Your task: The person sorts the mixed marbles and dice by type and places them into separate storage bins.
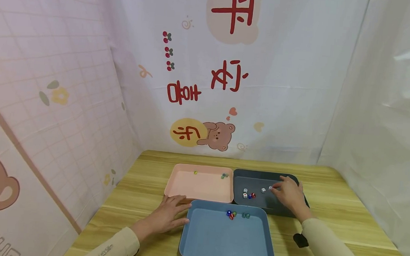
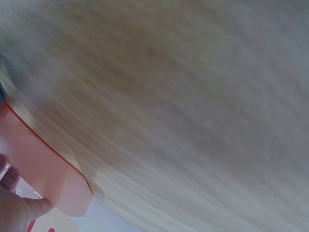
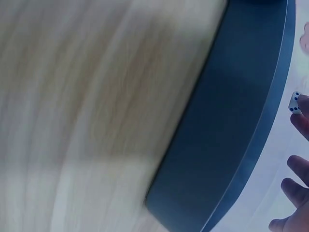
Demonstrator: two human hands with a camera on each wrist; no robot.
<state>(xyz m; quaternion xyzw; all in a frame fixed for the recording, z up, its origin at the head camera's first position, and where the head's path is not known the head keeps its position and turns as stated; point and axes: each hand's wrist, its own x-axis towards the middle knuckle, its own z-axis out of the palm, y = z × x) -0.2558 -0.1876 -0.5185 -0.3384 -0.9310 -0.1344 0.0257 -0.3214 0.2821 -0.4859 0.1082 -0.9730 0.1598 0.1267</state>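
My right hand (image 1: 290, 192) is over the dark tray (image 1: 254, 179) at the right, pinching a white die (image 3: 294, 103) with dark dots between thumb and finger; its other fingers are spread. Inside that tray lie another white die (image 1: 263, 190), a pair of white dice (image 1: 245, 193), and blue and red dice (image 1: 251, 195). My left hand (image 1: 164, 216) has its fingers extended at the front edge of the pink tray (image 1: 201, 187), beside the upper left corner of the blue tray (image 1: 227, 243). In the left wrist view, fingers show against the pink tray's wall.
In the blue tray, blue, red, yellow and green dice (image 1: 246, 215) sit near the back wall. A yellow die (image 1: 195, 172) and greenish dice (image 1: 224, 176) lie in the pink tray. A black object (image 1: 300, 240) rests on the wooden table (image 1: 347, 226) beside the right sleeve.
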